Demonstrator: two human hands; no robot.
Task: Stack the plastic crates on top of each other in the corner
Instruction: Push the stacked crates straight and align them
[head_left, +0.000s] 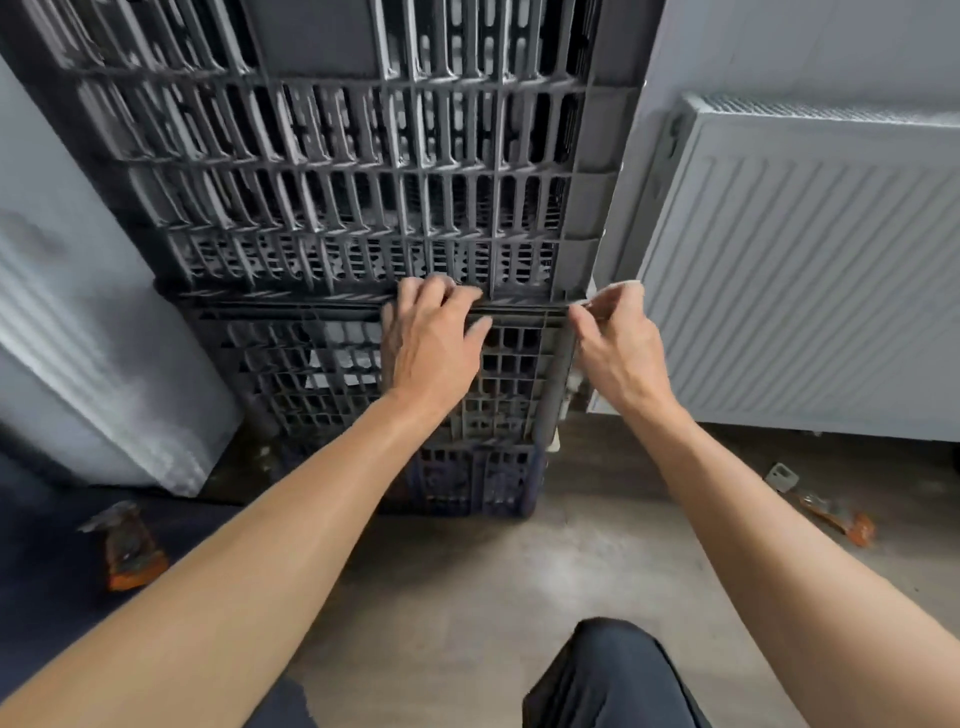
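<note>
Left of the white ribbed steel radiator, the dark grey slatted plastic crate sits atop another grey crate; left hand curls fingers round its bottom edge, right hand pinches its corner, probably seating it squarely.

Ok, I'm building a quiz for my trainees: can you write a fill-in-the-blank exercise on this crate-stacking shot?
1. The radiator hangs to the ____ of the crate stack.
2. The radiator is coloured ____.
3. The left hand and right hand both grip the stack, which stands on the ____.
Missing words: right; white; floor.
</note>
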